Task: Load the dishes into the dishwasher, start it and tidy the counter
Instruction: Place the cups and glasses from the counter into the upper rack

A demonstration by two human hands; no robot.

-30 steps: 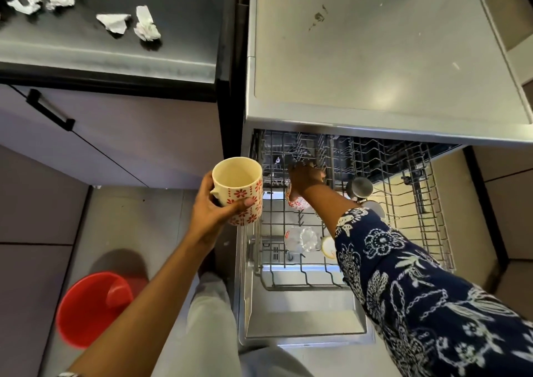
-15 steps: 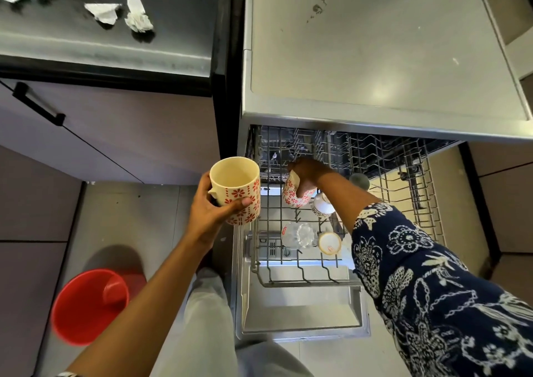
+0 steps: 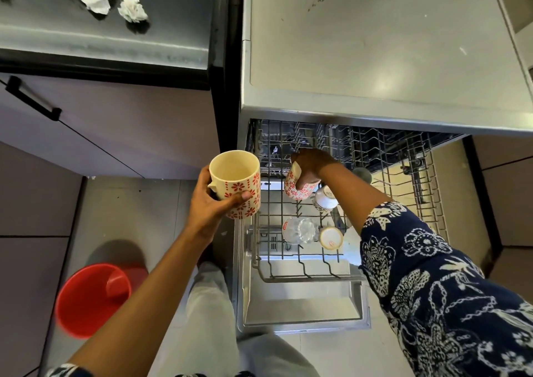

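Right hand is tilting its patterned mug up off the dishwasher rack.
Its grasp is holding and the mug is unseated; left hand is gripping a second mug beside the rack, queued; tissues are littering the bench.

2 hands, 2 red-flowered mugs, 1 clear glass and 1 red bucket.

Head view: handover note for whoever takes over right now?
Left hand grips an upright cream ceramic mug with red flowers.
Right hand holds a matching mug, tilted, over the pulled-out grey wire rack.
Done: a clear glass and a small white cup lie in the rack.
Left: seat both mugs, shut and start the dishwasher, clear crumpled white papers off the dark counter.
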